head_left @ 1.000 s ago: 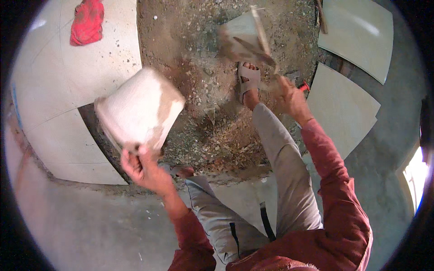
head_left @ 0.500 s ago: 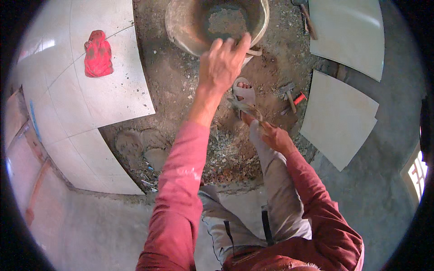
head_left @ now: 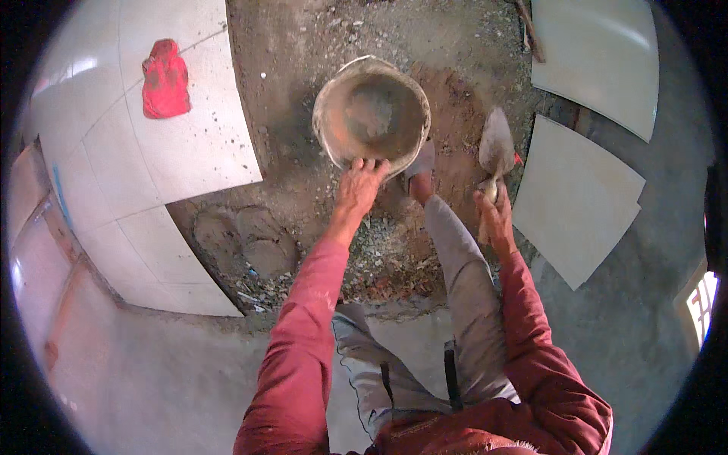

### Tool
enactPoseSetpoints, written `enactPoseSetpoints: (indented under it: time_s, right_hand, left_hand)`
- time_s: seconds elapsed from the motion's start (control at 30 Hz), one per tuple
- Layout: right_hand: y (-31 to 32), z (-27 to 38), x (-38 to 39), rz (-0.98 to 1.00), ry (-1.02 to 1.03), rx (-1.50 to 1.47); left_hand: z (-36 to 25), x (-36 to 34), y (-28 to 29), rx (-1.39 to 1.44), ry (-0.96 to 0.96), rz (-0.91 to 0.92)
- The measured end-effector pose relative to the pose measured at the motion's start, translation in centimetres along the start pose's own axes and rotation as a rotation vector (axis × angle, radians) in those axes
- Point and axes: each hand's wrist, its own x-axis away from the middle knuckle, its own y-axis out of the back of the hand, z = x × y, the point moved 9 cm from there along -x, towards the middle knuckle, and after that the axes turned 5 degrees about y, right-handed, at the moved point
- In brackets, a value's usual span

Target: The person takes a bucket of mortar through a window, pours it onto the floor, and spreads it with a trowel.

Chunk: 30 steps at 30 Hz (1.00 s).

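Note:
A worn bucket (head_left: 321,125) crusted with cement stands over the dirt ahead of me, its mouth facing up toward me. Inside, a greyish residue (head_left: 370,110) coats the bottom; its depth is hard to judge. My left hand (head_left: 360,188) grips the near rim, fingers hooked over the edge. Off to the right, my right hand (head_left: 497,216) is wrapped around the handle of a pointed trowel (head_left: 497,142). The trowel's blade points away from me and is smeared with dried mortar.
Pale laid tiles (head_left: 193,155) cover the left side, with a red cloth-like bundle (head_left: 165,82) on them. Loose tiles (head_left: 576,193) lie at right, near a wooden tool handle (head_left: 531,30). Mortar mounds (head_left: 254,239) sit on the rubble. My foot (head_left: 421,163) is beside the bucket.
The bucket has come nearer to me and looks smaller, with my left hand now on its near rim. My right hand has swung the trowel right, its blade turning to point away.

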Motion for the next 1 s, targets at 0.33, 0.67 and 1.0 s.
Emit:
enactPoseSetpoints:
  time_s: [0.33, 0.67, 1.0]
  right_hand:
    - [-10.1, 3.1, -11.9, -0.025, 0.350, -0.189]
    - [-9.3, 6.0, -6.7, -0.184, 0.238, -0.110]
    - [23.6, 14.0, 17.4, -0.482, 0.029, -0.304]
  left_hand:
    - [-0.8, 3.8, 4.4, 0.089, 0.113, -0.115]
    - [3.5, 42.3, -3.3, 0.279, 0.767, 0.800]
    - [-6.3, 43.6, 9.2, 0.691, 1.032, 0.520]
